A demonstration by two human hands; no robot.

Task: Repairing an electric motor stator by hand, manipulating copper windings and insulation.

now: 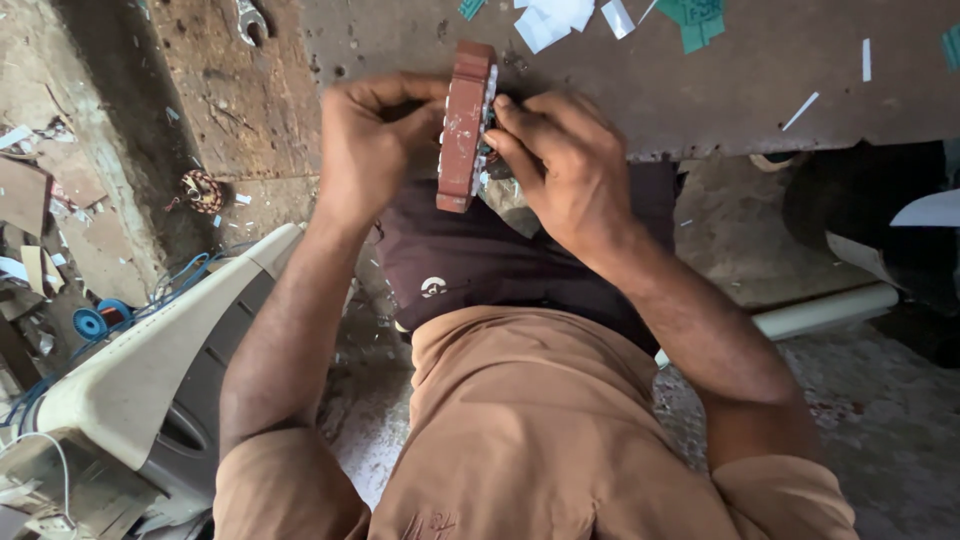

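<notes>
A thick, reddish-brown metal ring with scuffed, paint-flecked sides (465,125) is held edge-on, so it reads as a narrow upright slab; along its right edge runs a row of pale, whitish slot pieces, and something dark shows inside it by the fingertips, too small to tell. It sits above the person's lap, just at the near edge of the worn brown workbench (700,90), between the two hands. The left hand (370,150) wraps it from the left, fingers curled tight over the top and thumb reaching to the ring's upper face, gripping it firmly. The right hand (560,165) is closed to a pinch, its fingertips (503,125) pressed against the pale right edge of the ring; whether they hold a small part there cannot be told. Scraps of white and green paper (690,18) lie on the bench well beyond the hands, and a steel spanner (250,20) rests at its far left.
</notes>
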